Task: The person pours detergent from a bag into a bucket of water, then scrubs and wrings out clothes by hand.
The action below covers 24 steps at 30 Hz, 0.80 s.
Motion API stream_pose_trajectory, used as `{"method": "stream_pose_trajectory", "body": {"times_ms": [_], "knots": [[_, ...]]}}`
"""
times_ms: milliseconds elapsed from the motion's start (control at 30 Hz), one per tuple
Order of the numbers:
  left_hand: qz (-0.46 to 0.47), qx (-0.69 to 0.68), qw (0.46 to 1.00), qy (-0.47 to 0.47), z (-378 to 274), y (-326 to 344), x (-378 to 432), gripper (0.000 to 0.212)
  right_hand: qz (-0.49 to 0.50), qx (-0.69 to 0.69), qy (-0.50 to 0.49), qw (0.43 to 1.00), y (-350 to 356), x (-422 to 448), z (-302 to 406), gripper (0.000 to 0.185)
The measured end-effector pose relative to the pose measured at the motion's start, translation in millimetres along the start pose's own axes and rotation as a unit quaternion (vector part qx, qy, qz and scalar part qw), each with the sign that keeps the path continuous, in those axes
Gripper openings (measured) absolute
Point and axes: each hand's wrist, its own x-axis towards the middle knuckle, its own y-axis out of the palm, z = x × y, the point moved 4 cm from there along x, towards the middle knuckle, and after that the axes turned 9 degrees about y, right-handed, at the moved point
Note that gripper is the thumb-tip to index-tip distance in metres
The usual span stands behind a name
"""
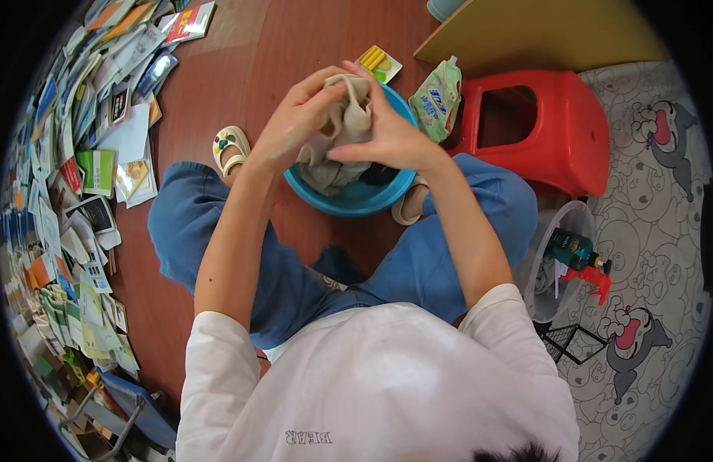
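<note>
A wet-looking beige cloth (pixel 356 115) is bunched up between both hands over a round blue plastic basin (pixel 356 209). From the left side my left hand (pixel 296 112) grips its upper folds, thumb pressed on the fabric. On the other side my right hand (pixel 394 136) wraps around the bundle, its thumb across the lower front. The cloth's lower end hangs into the basin, where a dark piece of fabric (pixel 379 173) also lies. My hands and the cloth hide much of the basin's inside.
A green detergent pouch (pixel 434 104) and a small tray (pixel 391 70) of yellow sticks lie beyond the basin. At right are a red plastic stool (pixel 576 133) and a clear tub (pixel 535 300) with pump bottles. Piled books (pixel 96 164) line the left of the wood floor (pixel 218 86).
</note>
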Motion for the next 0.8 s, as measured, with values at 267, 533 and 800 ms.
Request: {"method": "stream_pose_trajectory", "body": {"times_ms": [267, 533, 800], "knots": [[0.039, 0.189, 0.963, 0.189, -27, 20, 1, 0.037, -0.082, 0.072, 0.03, 0.994, -20, 11, -8, 0.051], [0.018, 0.012, 1.0, -0.023, 68, -25, 38, 0.041, 0.109, 0.334, 0.02, 0.936, -15, 8, 24, 0.039], [0.038, -0.364, 0.907, -0.207, 96, 6, -1, 0.062, -0.046, 0.397, 0.055, 0.915, -73, 35, -19, 0.031]]}}
